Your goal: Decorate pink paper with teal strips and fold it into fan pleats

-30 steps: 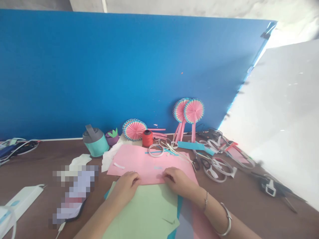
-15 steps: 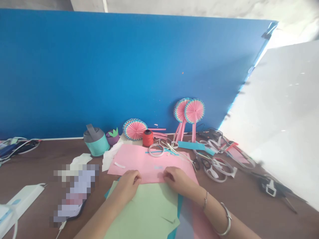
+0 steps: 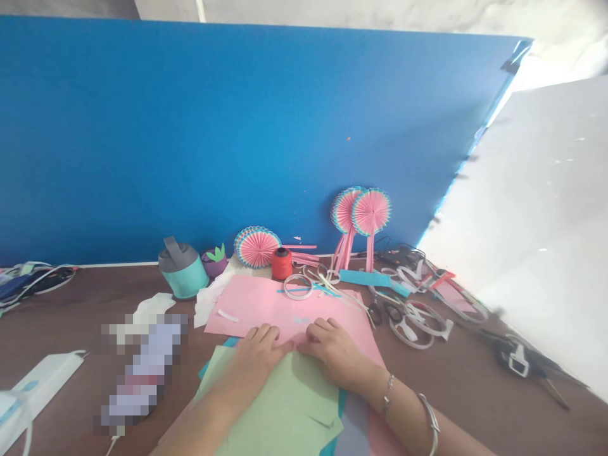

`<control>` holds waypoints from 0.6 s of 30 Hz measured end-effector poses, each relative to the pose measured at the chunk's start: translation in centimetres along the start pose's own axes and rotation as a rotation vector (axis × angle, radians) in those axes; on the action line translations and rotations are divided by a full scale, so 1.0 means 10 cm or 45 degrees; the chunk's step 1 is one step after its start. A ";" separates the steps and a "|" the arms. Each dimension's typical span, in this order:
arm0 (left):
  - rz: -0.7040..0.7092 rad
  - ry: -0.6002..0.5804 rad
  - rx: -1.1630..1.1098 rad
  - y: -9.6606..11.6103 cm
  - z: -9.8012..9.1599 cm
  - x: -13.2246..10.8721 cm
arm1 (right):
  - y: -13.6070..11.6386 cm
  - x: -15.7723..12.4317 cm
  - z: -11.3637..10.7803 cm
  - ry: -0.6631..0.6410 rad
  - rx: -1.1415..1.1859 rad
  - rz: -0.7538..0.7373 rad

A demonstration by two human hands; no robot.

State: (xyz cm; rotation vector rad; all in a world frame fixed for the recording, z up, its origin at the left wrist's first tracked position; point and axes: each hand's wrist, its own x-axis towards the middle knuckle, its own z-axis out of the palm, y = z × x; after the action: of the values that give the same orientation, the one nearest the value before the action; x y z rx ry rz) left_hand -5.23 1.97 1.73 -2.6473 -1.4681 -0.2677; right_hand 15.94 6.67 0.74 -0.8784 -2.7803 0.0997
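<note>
Stacked coloured paper lies in front of me, with a light green sheet (image 3: 285, 405) nearest and a pink sheet (image 3: 266, 301) beyond it. Where green meets pink, my left hand (image 3: 259, 354) rests with curled fingers on the paper edge, its thumb pointing inward. My right hand (image 3: 335, 351) is bent over the same edge, fingers closed, close beside the left. Which sheet the fingertips grip is partly hidden by the hands. Blue paper (image 3: 341, 405) shows from under the green sheet. A roll of white tape (image 3: 298, 287) sits on the pink sheet.
Pleated paper rosettes (image 3: 371, 212) lean against the blue partition (image 3: 237, 126). A red thread spool (image 3: 282, 263), a teal cup (image 3: 185, 275) and a purple pot (image 3: 216, 263) stand at the back. Scissors (image 3: 394, 311) and tape rolls (image 3: 422, 316) lie right; a power strip (image 3: 45, 386) lies left.
Both hands have moved inward along the paper edge, so their thumbs now almost meet in the middle. The left hand's fingers have stretched further over the pink sheet.
</note>
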 end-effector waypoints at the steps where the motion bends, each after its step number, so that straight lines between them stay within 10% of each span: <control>1: -0.001 0.003 0.000 -0.01 -0.01 -0.01 | 0.01 0.00 -0.01 -0.004 -0.001 0.005; 11: -0.200 0.065 -0.109 -0.32 0.07 -0.07 | 0.08 -0.09 -0.13 -0.073 0.006 0.145; 18: -0.486 0.886 -0.442 -0.35 0.09 -0.08 | 0.13 -0.05 -0.02 0.214 0.512 0.254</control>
State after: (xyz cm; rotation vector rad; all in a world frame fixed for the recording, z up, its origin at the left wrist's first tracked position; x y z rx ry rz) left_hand -8.51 3.33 0.66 -2.0729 -1.7293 -1.4158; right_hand 17.17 7.46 0.71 -0.9968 -2.3884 0.5677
